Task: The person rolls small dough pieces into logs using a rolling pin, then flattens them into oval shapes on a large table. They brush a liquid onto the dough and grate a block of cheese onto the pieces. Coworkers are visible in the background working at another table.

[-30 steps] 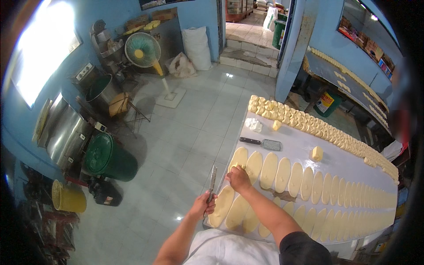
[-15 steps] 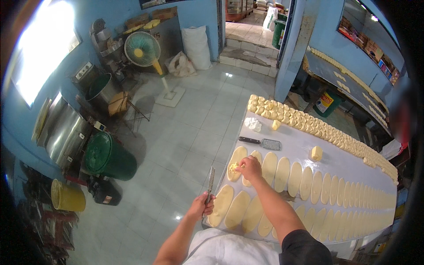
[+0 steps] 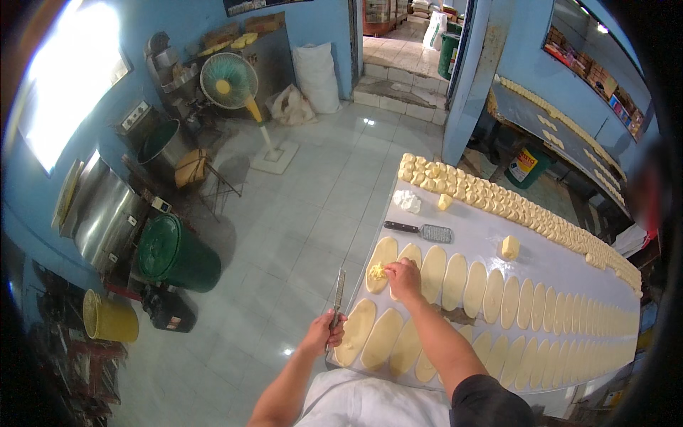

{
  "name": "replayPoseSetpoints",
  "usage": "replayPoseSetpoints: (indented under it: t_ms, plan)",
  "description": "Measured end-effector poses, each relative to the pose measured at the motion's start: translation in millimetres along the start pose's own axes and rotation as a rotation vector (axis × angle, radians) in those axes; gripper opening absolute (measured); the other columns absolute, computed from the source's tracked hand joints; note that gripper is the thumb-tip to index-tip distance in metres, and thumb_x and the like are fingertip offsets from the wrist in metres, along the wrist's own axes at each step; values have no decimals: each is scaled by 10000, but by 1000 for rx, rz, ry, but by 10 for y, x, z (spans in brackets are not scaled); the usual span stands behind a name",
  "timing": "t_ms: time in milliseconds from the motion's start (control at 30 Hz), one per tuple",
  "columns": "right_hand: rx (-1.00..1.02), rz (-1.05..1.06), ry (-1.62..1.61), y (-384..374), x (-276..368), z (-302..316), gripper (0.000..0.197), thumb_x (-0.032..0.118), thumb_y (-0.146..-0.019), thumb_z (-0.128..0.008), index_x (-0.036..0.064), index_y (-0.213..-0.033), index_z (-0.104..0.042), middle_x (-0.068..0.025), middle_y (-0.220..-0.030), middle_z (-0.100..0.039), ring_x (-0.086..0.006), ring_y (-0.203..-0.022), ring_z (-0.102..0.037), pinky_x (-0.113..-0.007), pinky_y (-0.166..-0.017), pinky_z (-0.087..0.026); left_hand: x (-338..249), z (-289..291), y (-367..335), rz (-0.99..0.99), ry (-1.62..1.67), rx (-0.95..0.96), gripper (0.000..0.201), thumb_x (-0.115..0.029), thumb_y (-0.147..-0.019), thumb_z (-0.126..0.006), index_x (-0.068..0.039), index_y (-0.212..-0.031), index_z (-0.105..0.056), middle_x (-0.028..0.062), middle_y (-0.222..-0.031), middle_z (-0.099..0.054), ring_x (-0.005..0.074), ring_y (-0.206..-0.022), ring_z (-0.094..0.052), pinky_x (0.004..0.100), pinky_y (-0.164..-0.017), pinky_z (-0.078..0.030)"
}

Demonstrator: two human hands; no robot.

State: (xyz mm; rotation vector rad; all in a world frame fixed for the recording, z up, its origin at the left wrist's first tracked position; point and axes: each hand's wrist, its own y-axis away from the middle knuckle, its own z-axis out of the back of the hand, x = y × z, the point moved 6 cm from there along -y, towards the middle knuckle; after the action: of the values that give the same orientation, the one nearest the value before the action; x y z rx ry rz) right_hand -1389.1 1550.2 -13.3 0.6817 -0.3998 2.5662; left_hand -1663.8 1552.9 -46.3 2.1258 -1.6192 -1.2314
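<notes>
My left hand [image 3: 326, 331] grips a flat metal grater [image 3: 339, 290] by its handle, holding it upright just off the table's left corner. Over the upper row of flattened dough ovals, my right hand [image 3: 404, 279] has its fingers drawn together in a pinch; what they hold, if anything, is hidden. A small heap of pale yellow grated cheese [image 3: 376, 271] lies on the leftmost dough oval [image 3: 385, 250], beside those fingertips. My right hand partly covers the neighbouring oval [image 3: 410, 251]. The front row begins with another dough oval [image 3: 355, 332], close to my left hand.
A second grater [image 3: 435, 233] with a dark handle lies on the table [image 3: 484, 238]. Near it are a white soft mound [image 3: 408, 201], a small yellow block [image 3: 445, 202] and a larger block [image 3: 510, 248]. Dough pieces [image 3: 498, 196] line the far edge. A green bin [image 3: 178, 252] stands left.
My right hand has drawn back slightly to the right from the grated cheese, leaving more of the heap showing. My left hand and its grater have stayed put.
</notes>
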Motion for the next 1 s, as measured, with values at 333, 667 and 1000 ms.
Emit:
replayPoseSetpoints:
  t_ms: [333, 667, 1000]
  plan:
    - [9, 154, -119, -14, 142, 113, 181, 146, -867, -626, 80, -1012, -711, -164, -995, -706, -369, -946, -629, -470, -847, -507, -143, -187, -107, -119, -289, -67, 391, -359, -1091, -409, -16, -1165, -582, 4, -666, -459, 107, -483, -396, 281, -439, -335]
    - [-179, 25, -345, 665, -179, 800, 380, 170, -817, -759, 84, -1181, -693, -145, -1150, -697, -348, -1134, -607, -437, -972, -486, -956, -1247, -1187, -755, -1638, -131, 381, -82, -829, -654, -20, -1204, -630, 174, -897, -610, 344, -822, -596, 433, -775, -496]
    - [-327, -183, -394, 1416, -1058, 1484, 236, 187, -823, -787, 88, -1031, -736, -102, -1012, -726, -292, -957, -675, -401, -849, -535, -1436, -3618, -3429, -960, -1804, -3, 298, -146, -900, -646, -35, -1174, -685, 202, -1094, -675, 407, -1084, -610, 477, -938, -482]
